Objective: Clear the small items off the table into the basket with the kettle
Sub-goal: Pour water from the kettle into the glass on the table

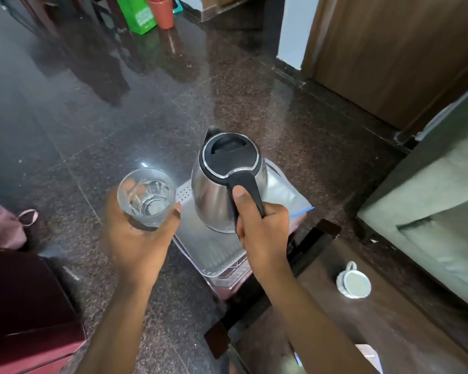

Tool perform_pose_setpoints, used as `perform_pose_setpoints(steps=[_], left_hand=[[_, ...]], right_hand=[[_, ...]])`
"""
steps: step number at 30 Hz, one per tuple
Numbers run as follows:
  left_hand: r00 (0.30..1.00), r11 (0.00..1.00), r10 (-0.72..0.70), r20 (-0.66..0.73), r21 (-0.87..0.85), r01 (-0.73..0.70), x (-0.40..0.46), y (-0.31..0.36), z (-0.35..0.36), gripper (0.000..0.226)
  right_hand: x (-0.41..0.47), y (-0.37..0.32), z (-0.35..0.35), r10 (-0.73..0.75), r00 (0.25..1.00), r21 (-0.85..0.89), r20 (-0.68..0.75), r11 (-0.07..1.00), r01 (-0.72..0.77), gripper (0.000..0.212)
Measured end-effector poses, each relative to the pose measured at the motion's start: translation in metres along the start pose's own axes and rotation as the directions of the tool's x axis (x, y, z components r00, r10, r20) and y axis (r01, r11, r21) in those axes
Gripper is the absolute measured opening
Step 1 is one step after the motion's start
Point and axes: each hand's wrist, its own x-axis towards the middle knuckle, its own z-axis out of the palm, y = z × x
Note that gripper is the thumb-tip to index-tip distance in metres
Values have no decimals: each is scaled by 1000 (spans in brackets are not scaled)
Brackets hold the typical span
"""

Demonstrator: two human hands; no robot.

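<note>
Kettle [222, 195]: polished silver steel body, black lid and handle; glass [146, 197] at centre left: clear, colourless. Basket [185, 197]: pale translucent, perforated dot pattern on its rim. Floor [119, 125]: speckled dark brown granite; cup [354, 284], lower right: white; bag [142, 14], top: green.

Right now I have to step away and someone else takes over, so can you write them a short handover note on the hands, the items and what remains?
Left hand grips a clear empty glass, held in the air beside the basket.
Right hand grips the steel kettle by its black handle, held above the white perforated basket on the floor; whether it touches the basket cannot be told.
A clear plastic bag lies in the basket behind the kettle.
Done: glass and kettle are off the table.
Left: set both down in the basket, then fetch the white cup on the dark table.
</note>
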Motion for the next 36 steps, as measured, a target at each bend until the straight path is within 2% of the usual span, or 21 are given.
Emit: perform_pose_setpoints(steps=[3,8,14,19,22,26,31,36], left_hand=[[997,995,8,77,-97,-1,-13,15,22,77],[976,993,62,209,-110,-39,-46,48,58,82],[915,991,111,389,-111,-73,-105,100,103,91],[808,991,114,578,-123,-52,-163,132,146,86],[738,986,150,658,-155,-62,-201,150,170,82],[640,970,238,730,-211,-119,-250,169,200,75],[541,973,228,809,-169,-157,-311,176,234,85],[467,970,234,853,-172,-173,-368,184,262,80]], right_hand=[[-3,-17,-38,-34,999,21,-33,999,35,91],[-17,-35,-120,-84,989,88,-120,992,95,83],[-54,-53,-230,-154,973,2,-172,988,157,83],[-93,-58,-322,-126,961,-131,-248,987,96,72],[-119,-55,-368,-111,946,-166,-306,984,62,74],[-156,-50,-426,-75,927,-150,-366,988,21,72],[-200,-43,-483,-37,923,-175,-382,984,-33,71],[-227,-20,-523,53,912,-199,-406,969,-144,77]])
